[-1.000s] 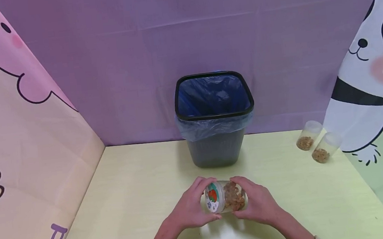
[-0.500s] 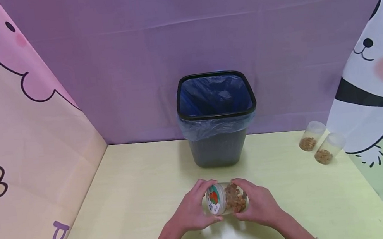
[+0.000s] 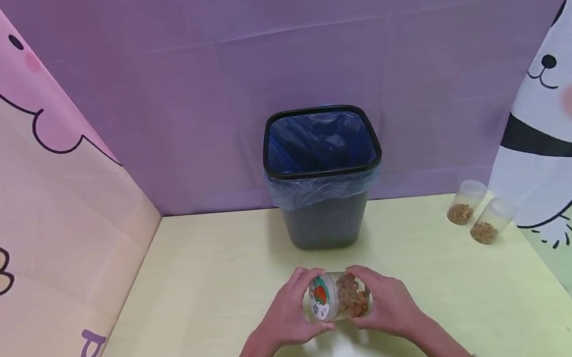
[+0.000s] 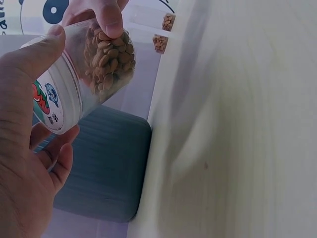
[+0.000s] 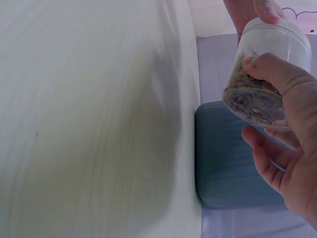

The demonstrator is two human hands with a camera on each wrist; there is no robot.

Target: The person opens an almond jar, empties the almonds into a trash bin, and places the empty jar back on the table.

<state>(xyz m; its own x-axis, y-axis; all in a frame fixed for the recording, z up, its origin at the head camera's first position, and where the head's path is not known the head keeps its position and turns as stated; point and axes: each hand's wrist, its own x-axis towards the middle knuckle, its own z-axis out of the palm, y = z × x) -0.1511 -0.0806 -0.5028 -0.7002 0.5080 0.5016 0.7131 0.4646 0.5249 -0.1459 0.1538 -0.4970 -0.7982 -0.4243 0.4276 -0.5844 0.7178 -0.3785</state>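
Observation:
A clear plastic jar [image 3: 352, 295] with brown, almond-like nuts inside is held on its side, raised over the table. My left hand [image 3: 286, 316] grips it at the whitish lid [image 4: 70, 94], thumb on one side and fingers on the other. The lid carries a printed label with a red fruit. From the other end my right hand [image 3: 390, 305] grips the jar's body near its base. In the right wrist view the nuts [image 5: 257, 104] lie against the bottom of the jar.
Behind the hands a dark grey bin [image 3: 326, 221], lined with a blue bag [image 3: 313, 192], stands on the pale table [image 3: 211, 268]. Two clear containers [image 3: 461, 212], each with some brown pieces, are at the back right. A purple backdrop [image 3: 186, 125] and printed side panels surround the table.
The head view has shifted slightly, so the scene sits a little further right. Both hands keep the same hold on the jar.

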